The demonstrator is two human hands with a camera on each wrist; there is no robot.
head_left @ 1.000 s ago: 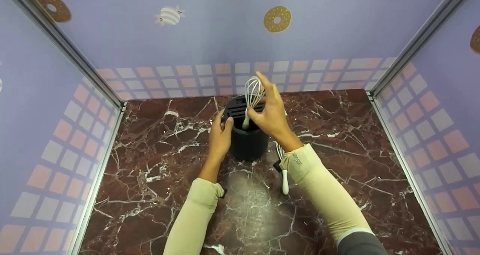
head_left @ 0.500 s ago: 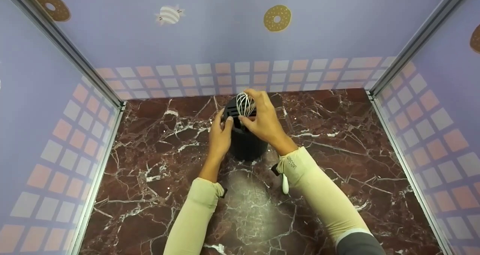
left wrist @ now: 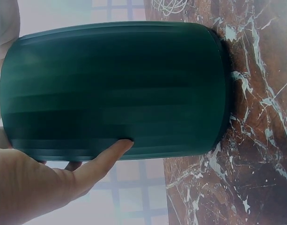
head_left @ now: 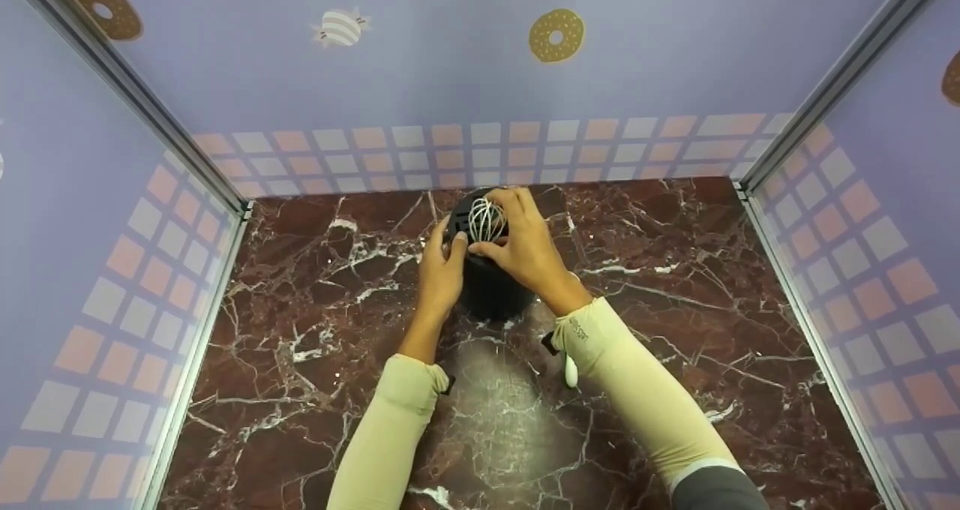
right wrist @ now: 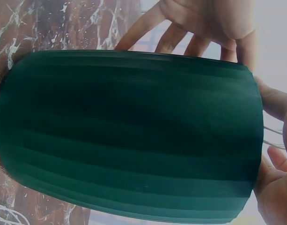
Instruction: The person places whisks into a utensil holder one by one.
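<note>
Dark green holder (head_left: 495, 292), near-black in the head view, stands upright on the marble-patterned tabletop (head_left: 315, 292). Left hand (head_left: 441, 270) at its nine o'clock: fingers and thumb curved round the upper wall, presumably to stop it tipping or sliding. Right hand (head_left: 529, 246) at two o'clock: thumb and fingers pinch a whisk (head_left: 484, 221) by its wire loops over the holder's mouth. Whisk handle hidden; probably points down inside, and gripping the loops would leave that end unobstructed. Second whisk (head_left: 571, 373) lies on the tabletop toward five o'clock, partly hidden by the right sleeve (head_left: 645, 390), perhaps there for easy reach.
</note>
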